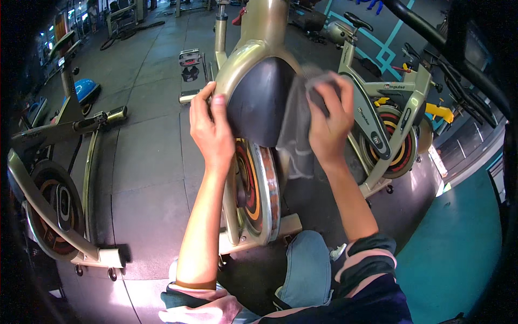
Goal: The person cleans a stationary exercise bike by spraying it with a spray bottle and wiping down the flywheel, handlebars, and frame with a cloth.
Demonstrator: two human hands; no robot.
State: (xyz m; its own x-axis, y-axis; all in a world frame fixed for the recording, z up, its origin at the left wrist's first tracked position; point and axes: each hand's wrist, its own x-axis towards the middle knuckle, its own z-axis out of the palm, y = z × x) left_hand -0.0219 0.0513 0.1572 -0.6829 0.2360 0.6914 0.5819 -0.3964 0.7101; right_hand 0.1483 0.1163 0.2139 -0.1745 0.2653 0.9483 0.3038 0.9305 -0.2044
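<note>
A spin bike stands in front of me, with a black plastic flywheel cover under its beige frame. My left hand rests against the left side of the frame and cover, fingers up, holding no loose thing. In my right hand is a grey cloth, blurred, which hangs down beside the right edge of the cover. Below the cover shows the flywheel, its metal rim marked with brown patches.
Another spin bike stands close on the right, and a third on the left. Black handlebars reach in at upper right. A blue balance trainer and a rope lie on the rubber floor.
</note>
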